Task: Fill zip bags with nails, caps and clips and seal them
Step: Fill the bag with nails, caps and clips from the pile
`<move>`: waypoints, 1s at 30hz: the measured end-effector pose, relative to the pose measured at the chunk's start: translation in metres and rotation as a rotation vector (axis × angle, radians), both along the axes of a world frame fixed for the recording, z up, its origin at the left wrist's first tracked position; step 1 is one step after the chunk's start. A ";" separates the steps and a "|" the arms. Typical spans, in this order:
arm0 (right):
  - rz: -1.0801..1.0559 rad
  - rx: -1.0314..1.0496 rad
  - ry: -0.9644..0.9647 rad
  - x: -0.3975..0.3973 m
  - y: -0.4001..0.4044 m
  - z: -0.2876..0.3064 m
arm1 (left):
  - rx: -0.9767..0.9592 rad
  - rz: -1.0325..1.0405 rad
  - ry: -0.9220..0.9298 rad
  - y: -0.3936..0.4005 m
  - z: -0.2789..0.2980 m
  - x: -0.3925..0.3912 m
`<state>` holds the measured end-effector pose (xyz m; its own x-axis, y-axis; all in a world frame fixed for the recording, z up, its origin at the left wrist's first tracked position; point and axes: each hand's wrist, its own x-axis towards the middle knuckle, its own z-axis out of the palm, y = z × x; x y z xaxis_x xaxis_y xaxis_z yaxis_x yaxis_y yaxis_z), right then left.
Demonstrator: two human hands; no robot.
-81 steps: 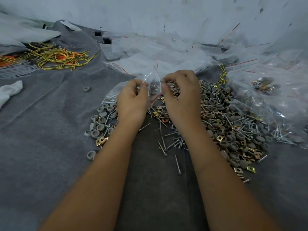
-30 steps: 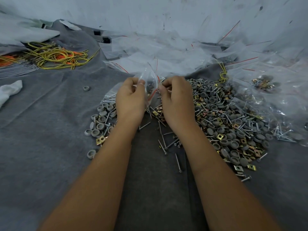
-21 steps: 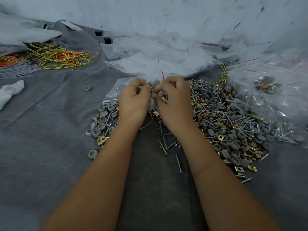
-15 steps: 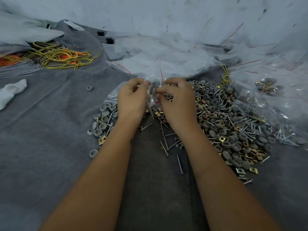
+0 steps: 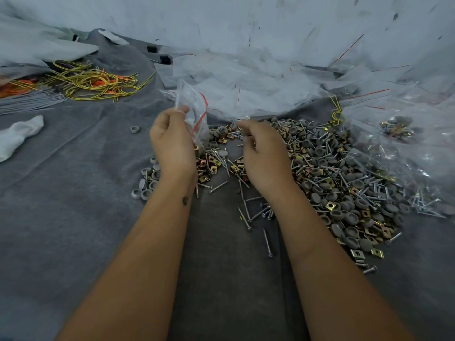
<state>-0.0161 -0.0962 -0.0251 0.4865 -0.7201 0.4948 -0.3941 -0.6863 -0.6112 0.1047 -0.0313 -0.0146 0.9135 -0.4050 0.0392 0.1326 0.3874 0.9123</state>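
Observation:
My left hand [image 5: 172, 146] pinches a small clear zip bag [image 5: 194, 112] with a red strip and holds it upright above the left edge of the pile. The bag's lower part looks grey with contents. My right hand [image 5: 264, 156] hovers apart from the bag, over the pile, with its fingers curled in. A thin silvery sliver shows at its fingertips; I cannot tell whether it is held. The pile of nails, grey caps and brass clips [image 5: 332, 173] spreads over the grey cloth [image 5: 73, 217] to the right of both hands.
A heap of empty clear zip bags [image 5: 258, 89] lies behind the pile, filled bags [image 5: 396, 129] at the right. Yellow and orange wires [image 5: 93, 82] lie far left, beside a white rag [image 5: 17, 134]. Loose nails [image 5: 256, 212] lie between my forearms.
Both hands were pinching the top of the bag together. Now the right hand has let go and drawn right, and the left hand has lifted the bag up and to the left.

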 end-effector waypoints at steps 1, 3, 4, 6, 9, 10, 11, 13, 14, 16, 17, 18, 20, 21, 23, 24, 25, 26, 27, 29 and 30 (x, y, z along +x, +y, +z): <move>0.052 -0.015 0.103 0.001 0.001 -0.001 | 0.000 0.005 -0.002 0.000 0.000 -0.001; 0.129 -0.097 0.358 0.003 0.004 -0.005 | -0.008 -0.008 -0.008 -0.001 0.001 -0.002; 0.148 -0.148 0.468 0.005 0.005 -0.008 | -0.011 -0.019 -0.018 -0.001 0.001 -0.003; 0.141 -0.190 0.541 0.005 0.006 -0.008 | 0.000 -0.046 -0.047 -0.001 0.001 -0.004; 0.087 -0.195 0.477 0.003 0.003 -0.004 | 0.036 -0.068 -0.090 -0.001 0.000 -0.006; 0.070 -0.190 0.461 0.003 0.002 -0.003 | 0.049 -0.062 -0.104 -0.001 0.000 -0.006; 0.057 -0.174 0.429 0.002 0.003 -0.002 | 0.062 -0.055 -0.118 -0.001 -0.001 -0.006; 0.022 -0.121 0.275 0.001 0.004 -0.002 | 0.090 -0.061 -0.158 -0.002 -0.002 -0.007; 0.000 -0.097 0.161 0.001 0.005 -0.001 | 0.107 -0.077 -0.188 -0.003 -0.002 -0.009; -0.036 -0.083 -0.091 0.000 0.005 0.002 | 0.146 -0.121 -0.265 -0.004 -0.003 -0.013; -0.042 -0.087 -0.202 0.000 0.006 0.004 | 0.163 -0.148 -0.310 -0.004 -0.004 -0.015; -0.037 -0.081 -0.289 0.000 0.006 0.006 | 0.176 -0.176 -0.355 -0.004 -0.005 -0.017; -0.012 -0.032 -0.363 0.000 0.007 0.008 | 0.195 -0.230 -0.436 -0.004 -0.006 -0.018; -0.002 0.010 -0.351 0.000 0.008 0.008 | 0.205 -0.249 -0.470 -0.003 -0.007 -0.018; 0.001 0.082 -0.245 -0.001 0.007 0.008 | 0.211 -0.270 -0.509 -0.003 -0.008 -0.018; -0.007 0.095 -0.166 -0.001 0.005 0.007 | 0.201 -0.280 -0.512 -0.003 -0.007 -0.019; -0.010 0.106 -0.096 -0.002 0.004 0.006 | 0.176 -0.300 -0.517 -0.002 -0.006 -0.020; -0.006 0.127 -0.061 -0.002 0.003 0.006 | 0.143 -0.341 -0.525 0.000 -0.005 -0.021; -0.002 0.156 -0.066 -0.003 0.003 0.006 | 0.105 -0.394 -0.527 0.000 -0.005 -0.022; -0.015 0.210 -0.144 -0.004 0.002 0.008 | 0.099 -0.470 -0.566 0.000 -0.005 -0.022; -0.034 0.247 -0.196 -0.006 0.001 0.010 | 0.146 -0.481 -0.624 0.000 -0.006 -0.022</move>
